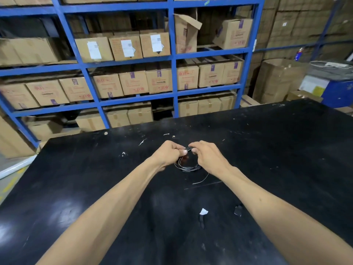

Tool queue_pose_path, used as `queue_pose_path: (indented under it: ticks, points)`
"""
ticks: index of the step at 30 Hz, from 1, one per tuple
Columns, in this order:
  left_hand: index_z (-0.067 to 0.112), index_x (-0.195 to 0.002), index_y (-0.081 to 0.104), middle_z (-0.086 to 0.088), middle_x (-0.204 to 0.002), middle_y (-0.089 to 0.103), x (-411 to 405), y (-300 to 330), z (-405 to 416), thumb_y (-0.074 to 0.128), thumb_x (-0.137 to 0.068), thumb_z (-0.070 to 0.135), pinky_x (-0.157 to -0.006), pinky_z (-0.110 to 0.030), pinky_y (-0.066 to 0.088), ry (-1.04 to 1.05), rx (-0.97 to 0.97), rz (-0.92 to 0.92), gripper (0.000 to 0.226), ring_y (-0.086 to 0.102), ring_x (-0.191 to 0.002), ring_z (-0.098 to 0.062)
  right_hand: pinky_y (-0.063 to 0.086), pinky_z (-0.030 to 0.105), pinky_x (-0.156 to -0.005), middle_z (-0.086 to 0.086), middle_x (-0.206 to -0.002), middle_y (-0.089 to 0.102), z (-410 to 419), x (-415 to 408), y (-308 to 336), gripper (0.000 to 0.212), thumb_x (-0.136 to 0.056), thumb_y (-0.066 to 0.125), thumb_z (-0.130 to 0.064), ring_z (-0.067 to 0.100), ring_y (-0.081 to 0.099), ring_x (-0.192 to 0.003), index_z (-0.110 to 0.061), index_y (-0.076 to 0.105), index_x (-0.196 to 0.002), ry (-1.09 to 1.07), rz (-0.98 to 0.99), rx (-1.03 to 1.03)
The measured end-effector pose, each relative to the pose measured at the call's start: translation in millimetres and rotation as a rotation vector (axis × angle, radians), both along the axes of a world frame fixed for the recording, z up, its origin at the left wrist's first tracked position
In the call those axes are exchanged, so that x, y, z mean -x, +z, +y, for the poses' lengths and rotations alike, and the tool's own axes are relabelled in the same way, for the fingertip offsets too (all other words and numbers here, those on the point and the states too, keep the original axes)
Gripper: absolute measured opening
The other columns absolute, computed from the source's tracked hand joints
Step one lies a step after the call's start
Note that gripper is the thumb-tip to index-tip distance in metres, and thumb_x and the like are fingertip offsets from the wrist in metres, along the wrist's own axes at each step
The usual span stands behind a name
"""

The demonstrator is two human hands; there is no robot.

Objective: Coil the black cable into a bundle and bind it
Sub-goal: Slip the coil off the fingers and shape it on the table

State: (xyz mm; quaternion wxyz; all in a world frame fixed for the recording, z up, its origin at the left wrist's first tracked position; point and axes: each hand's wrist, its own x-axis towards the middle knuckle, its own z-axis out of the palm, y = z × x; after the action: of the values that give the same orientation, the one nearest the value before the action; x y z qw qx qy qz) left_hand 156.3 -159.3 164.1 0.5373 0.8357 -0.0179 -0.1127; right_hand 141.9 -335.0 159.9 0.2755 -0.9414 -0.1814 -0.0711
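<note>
Above the glossy black worktop (267,150), the left hand (168,153) and right hand (207,154) each pinch the top of the thin black coiled cable (188,165), grips closed. A loosened pinch could let the springy loops unwind; a loose tail (201,180) trails free.

One head-worn wide-angle view looks forward and down across the bench (267,150), toward blue shelving (172,60) beyond.
</note>
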Motion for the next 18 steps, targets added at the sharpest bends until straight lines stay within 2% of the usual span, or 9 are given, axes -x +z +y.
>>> queue_pose_path:
  ticks: [2, 4, 7, 9, 12, 15, 18]
  points:
    - [-0.003, -0.091, 0.076, -0.007, -0.073, 0.07, -2, -3, -4, 0.057, -0.097, 0.007, -0.064, -0.02, 0.046, -0.044, -0.001, 0.024, 0.022, 0.059, -0.06, -0.009, 0.052, 0.036, -0.087, 0.01, -0.108, 0.071, -5, 0, -4, 0.036, -0.098, 0.05, 0.002, 0.027, 0.065, -0.101, -0.01, 0.066, -0.127, -0.008, 0.041, -0.028]
    - [0.001, -0.081, 0.073, -0.006, -0.068, 0.065, -6, -9, -9, 0.056, -0.096, 0.005, -0.061, -0.022, 0.046, -0.038, 0.002, 0.036, 0.023, 0.056, -0.058, -0.011, 0.05, 0.032, -0.08, 0.003, -0.103, 0.068, -10, -2, -8, 0.034, -0.099, 0.048, 0.001, 0.02, 0.063, -0.095, -0.014, 0.059, -0.128, -0.011, 0.099, -0.055]
    - [0.007, -0.073, 0.071, -0.004, -0.063, 0.06, -12, -23, -20, 0.056, -0.094, 0.003, -0.049, -0.016, 0.043, 0.052, -0.045, 0.003, 0.026, 0.05, -0.052, -0.01, 0.055, 0.043, -0.082, 0.004, -0.1, 0.07, -16, -10, -20, 0.021, -0.102, 0.049, -0.01, 0.024, 0.065, -0.093, -0.017, 0.05, -0.121, -0.014, 0.188, -0.13]
    - [0.008, -0.077, 0.072, -0.002, -0.061, 0.06, -16, -38, -25, 0.056, -0.093, 0.005, -0.051, -0.019, 0.043, 0.082, -0.075, -0.01, 0.023, 0.049, -0.052, -0.012, 0.056, 0.041, -0.081, 0.003, -0.094, 0.072, -18, -15, -32, 0.01, -0.101, 0.053, -0.016, 0.024, 0.067, -0.089, -0.019, 0.054, -0.111, -0.047, 0.249, -0.206]
    - [0.01, -0.084, 0.075, -0.003, -0.063, 0.064, -19, -64, -29, 0.058, -0.091, 0.009, -0.063, -0.029, 0.045, 0.15, -0.088, 0.019, 0.018, 0.051, -0.057, -0.016, 0.05, 0.024, -0.075, -0.001, -0.09, 0.076, -18, -21, -50, 0.012, -0.094, 0.066, -0.021, 0.02, 0.069, -0.089, -0.022, 0.066, -0.106, -0.141, 0.298, -0.316]
    - [0.005, -0.102, 0.076, -0.013, -0.083, 0.074, -19, -87, -33, 0.059, -0.092, 0.013, -0.064, -0.022, 0.044, 0.202, -0.165, 0.022, 0.022, 0.055, -0.06, -0.011, 0.048, 0.021, -0.089, -0.007, -0.105, 0.073, -19, -23, -69, 0.022, -0.09, 0.07, -0.026, 0.01, 0.068, -0.101, -0.026, 0.072, -0.113, -0.192, 0.447, -0.458]
    - [0.002, -0.111, 0.074, -0.016, -0.1, 0.076, -17, -109, -25, 0.057, -0.093, 0.013, -0.076, -0.022, 0.047, 0.258, -0.252, 0.02, 0.027, 0.068, -0.087, -0.022, 0.044, 0.021, -0.091, -0.004, -0.114, 0.069, -25, -20, -94, 0.025, -0.093, 0.064, -0.029, 0.012, 0.066, -0.106, -0.022, 0.069, -0.117, -0.342, 0.474, -0.504]
